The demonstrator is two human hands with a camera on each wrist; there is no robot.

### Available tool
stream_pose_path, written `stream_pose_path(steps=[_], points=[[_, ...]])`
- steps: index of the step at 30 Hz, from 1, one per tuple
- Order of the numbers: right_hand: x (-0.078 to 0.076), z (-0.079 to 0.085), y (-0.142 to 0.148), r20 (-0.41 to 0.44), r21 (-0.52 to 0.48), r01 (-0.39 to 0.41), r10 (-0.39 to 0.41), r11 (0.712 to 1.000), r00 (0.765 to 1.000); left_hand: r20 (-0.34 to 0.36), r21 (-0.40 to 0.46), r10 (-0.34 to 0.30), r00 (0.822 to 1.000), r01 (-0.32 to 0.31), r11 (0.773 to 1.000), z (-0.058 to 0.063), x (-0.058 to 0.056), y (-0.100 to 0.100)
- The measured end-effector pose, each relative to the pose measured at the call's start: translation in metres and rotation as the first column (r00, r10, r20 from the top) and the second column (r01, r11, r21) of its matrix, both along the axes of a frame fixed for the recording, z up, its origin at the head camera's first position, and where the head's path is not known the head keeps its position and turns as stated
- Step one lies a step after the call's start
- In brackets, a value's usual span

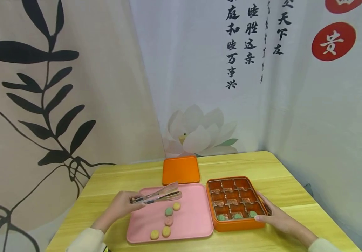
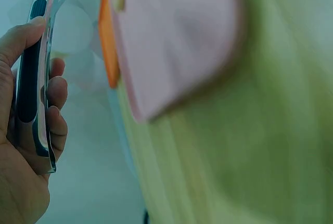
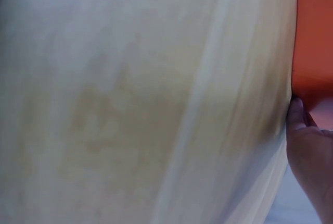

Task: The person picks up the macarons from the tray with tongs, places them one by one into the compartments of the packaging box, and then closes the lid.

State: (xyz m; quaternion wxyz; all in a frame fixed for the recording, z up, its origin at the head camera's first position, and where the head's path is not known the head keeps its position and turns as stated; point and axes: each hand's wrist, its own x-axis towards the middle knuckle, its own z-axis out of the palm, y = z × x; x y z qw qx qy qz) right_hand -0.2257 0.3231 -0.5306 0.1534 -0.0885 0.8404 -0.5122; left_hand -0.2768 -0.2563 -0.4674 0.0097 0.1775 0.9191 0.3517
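In the head view my left hand (image 1: 123, 207) holds a pair of metal tongs (image 2: 31, 73) with dark grip inlays, thumb on one side and fingers curled round the other. The tong tips, spread apart, hang over a pink tray (image 1: 196, 213). On that tray lie several small round cakes: yellow (image 1: 166, 231), green (image 1: 169, 211) and pink (image 1: 168, 221). My right hand (image 1: 277, 218) grips the near right corner of an orange box (image 1: 240, 225), thumb at the rim and fingers along its side. Three green cakes (image 1: 238, 216) sit in the box's nearest row of compartments.
Behind the tray lies a flat orange lid (image 1: 181, 170). Everything stands on a wood-grain table (image 1: 240, 164), with the box right beside the tray's right edge. A printed curtain (image 1: 199, 70) hangs close behind the table and along its right side.
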Motion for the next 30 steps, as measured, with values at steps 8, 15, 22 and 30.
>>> stream_pose_path(steps=[8, 15, 22, 30], points=[[0.002, 0.006, -0.003, 0.038, -0.014, 0.001, 0.0, 1.0, 0.999, -0.02, -0.044, 0.02, 1.0, -0.021, 0.999, -0.011, 0.023, -0.049], [-0.001, 0.007, 0.0, 0.041, -0.007, -0.014, 0.015, 1.0, 0.999, 0.016, -0.031, 0.028, 0.999, -0.028, 0.999, -0.019, 0.037, -0.066], [-0.009, 0.001, -0.02, 0.007, -0.036, 0.03, -0.03, 0.999, 1.0, 0.016, -0.033, -0.031, 0.999, 0.032, 0.999, -0.037, -0.005, -0.082], [-0.018, -0.002, -0.047, -0.011, -0.027, 0.084, -0.084, 0.996, 0.996, 0.013, -0.013, -0.121, 0.993, 0.121, 0.993, -0.052, -0.053, -0.093]])
